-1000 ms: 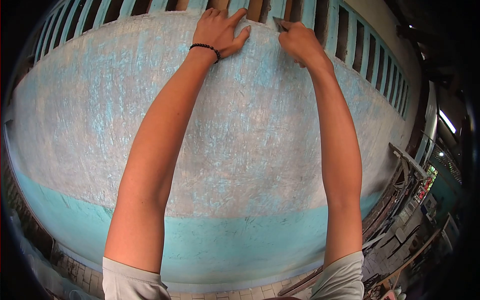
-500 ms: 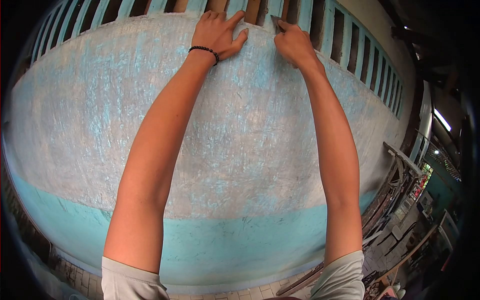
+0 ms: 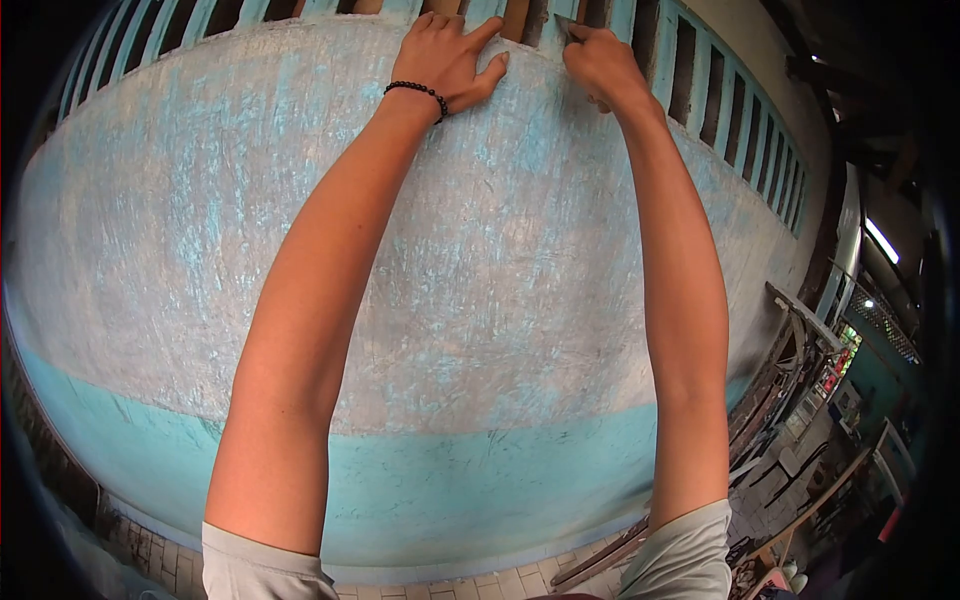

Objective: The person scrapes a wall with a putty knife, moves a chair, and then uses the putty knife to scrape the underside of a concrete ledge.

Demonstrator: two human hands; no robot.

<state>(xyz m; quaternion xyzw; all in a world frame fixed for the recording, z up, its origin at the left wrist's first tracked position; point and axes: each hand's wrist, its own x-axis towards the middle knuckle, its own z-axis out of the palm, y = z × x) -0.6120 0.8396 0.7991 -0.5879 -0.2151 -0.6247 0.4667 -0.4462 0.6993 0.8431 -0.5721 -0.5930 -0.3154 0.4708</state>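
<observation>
Both arms reach up to the top of a wall (image 3: 500,260) whose turquoise paint is patchy and worn down to grey. My left hand (image 3: 445,62), with a black bead bracelet (image 3: 415,88) at the wrist, lies against the upper wall edge, fingers spread and thumb out. To its right, my right hand (image 3: 606,68) is closed around a scraper (image 3: 563,25). Only a bit of its dark, flat blade shows, at the foot of a turquoise slat; the handle is hidden in the fist.
Turquoise vertical slats (image 3: 664,60) with dark gaps run along the wall top. Below is a smooth turquoise band (image 3: 480,490), then a tiled floor (image 3: 500,583). Wooden pieces (image 3: 790,350) lean at the right, beside a cluttered area with a chair (image 3: 795,462).
My right hand and the scraper have shifted slightly right and up along the slat base. My left hand has also slid a little up and to the right.
</observation>
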